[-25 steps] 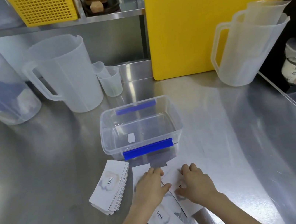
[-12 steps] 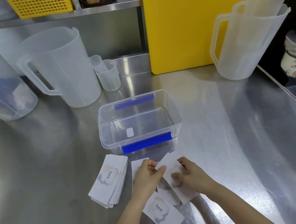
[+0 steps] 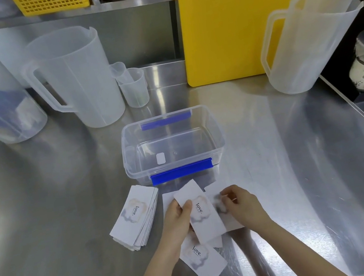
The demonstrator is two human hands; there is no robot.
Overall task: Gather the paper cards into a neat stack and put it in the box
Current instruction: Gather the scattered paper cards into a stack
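Steel counter (image 3: 57, 217): left hand (image 3: 177, 219) pinches card (image 3: 204, 215); right hand (image 3: 241, 202) curled, fingertips on loose cards (image 3: 227, 221).

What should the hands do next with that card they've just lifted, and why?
Probably lay the lifted card, pinched in the left hand, onto the loose cards on the counter and square them up. The right hand is on another card, several lie scattered, a stack waits beside them, and the box holds no cards.

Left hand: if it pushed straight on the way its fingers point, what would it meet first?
Probably the clear box, at its near wall with the blue clip. The left hand points up-frame holding a card; depth is uncertain.
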